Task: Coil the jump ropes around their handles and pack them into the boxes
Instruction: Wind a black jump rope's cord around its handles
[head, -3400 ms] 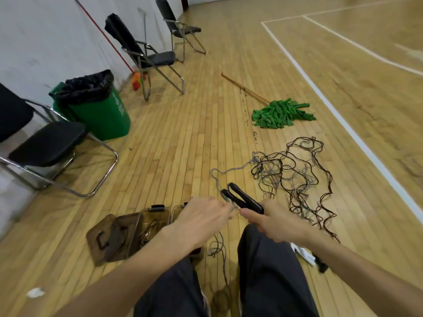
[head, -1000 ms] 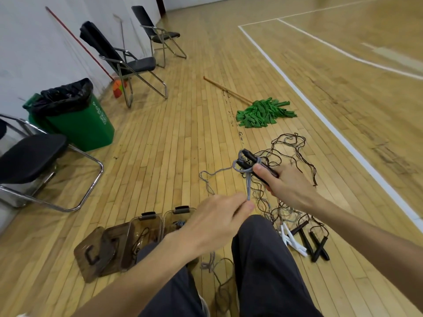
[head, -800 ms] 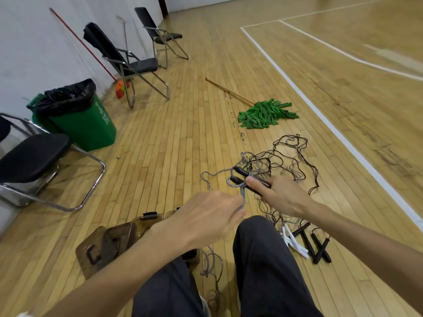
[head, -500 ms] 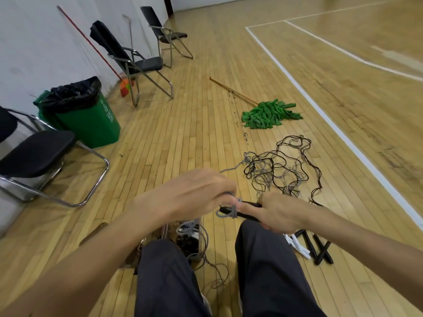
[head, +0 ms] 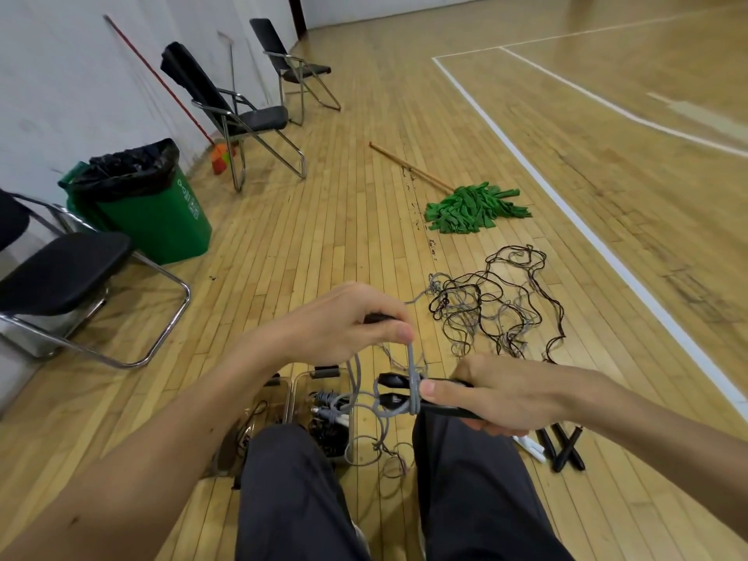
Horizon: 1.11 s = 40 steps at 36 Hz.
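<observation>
Grey jump rope point(head: 411, 360): it is found at centre frame, drawn taut between the two hands. Its paired black handles point(head: 392, 392) are clamped in the right hand point(head: 506, 394), with the thumb laid beside the wrap. The strand is pinched in the left hand point(head: 344, 325), which is held above the handles and to their left.

Change noted: half a second earlier the left hand was pressed low against the right at the handles. It is now lifted clear, and the strand is pulled upright from the wrap. Several turns are seen round the handles, and slack loops hang below toward the knees. It is judged that a fresh turn is being tightened and that coiling is at an early stage.

The clear boxes point(head: 297, 402) lie at lower centre, partly hidden by the legs, with rope already inside one. A tangle of ropes point(head: 498, 301) on the floor point(head: 324, 220) and spare handles point(head: 562, 447) at lower right are not yet packed.
</observation>
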Motion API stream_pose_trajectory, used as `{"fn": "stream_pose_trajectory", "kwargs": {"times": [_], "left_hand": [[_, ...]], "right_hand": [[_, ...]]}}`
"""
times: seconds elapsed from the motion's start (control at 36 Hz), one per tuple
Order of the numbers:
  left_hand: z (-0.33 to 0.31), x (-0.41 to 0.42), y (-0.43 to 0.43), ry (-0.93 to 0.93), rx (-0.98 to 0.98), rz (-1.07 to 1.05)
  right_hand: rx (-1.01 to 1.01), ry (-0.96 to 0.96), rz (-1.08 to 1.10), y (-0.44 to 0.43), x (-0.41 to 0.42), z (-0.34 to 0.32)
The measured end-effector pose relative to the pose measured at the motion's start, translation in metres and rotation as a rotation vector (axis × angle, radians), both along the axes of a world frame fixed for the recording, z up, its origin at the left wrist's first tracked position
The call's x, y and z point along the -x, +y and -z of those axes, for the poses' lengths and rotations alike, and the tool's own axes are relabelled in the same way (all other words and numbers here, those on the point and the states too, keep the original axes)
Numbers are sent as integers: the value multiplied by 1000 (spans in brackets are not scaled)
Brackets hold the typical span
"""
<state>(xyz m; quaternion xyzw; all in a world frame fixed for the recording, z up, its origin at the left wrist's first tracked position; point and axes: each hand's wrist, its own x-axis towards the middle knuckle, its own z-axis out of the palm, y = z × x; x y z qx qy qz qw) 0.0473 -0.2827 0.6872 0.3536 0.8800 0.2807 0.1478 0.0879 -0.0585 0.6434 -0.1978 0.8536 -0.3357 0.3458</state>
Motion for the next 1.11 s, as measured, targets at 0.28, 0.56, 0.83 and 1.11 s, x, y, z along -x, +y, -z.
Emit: {"fn": "stream_pose_trajectory", "kwargs": {"times": [0.28, 0.56, 0.83, 1.11], "left_hand": [[11, 1, 10, -176, -283, -22], [35, -10, 19, -374, -531, -206], [55, -13, 31, -501, -483, -509], [69, -24, 42, -499, -412, -493]], "right_hand": [[176, -22, 14, 1, -8, -21], [430, -13, 85, 2, 0, -17], [456, 118, 156, 3, 17, -2], [257, 316, 314, 11, 43, 23]]}}
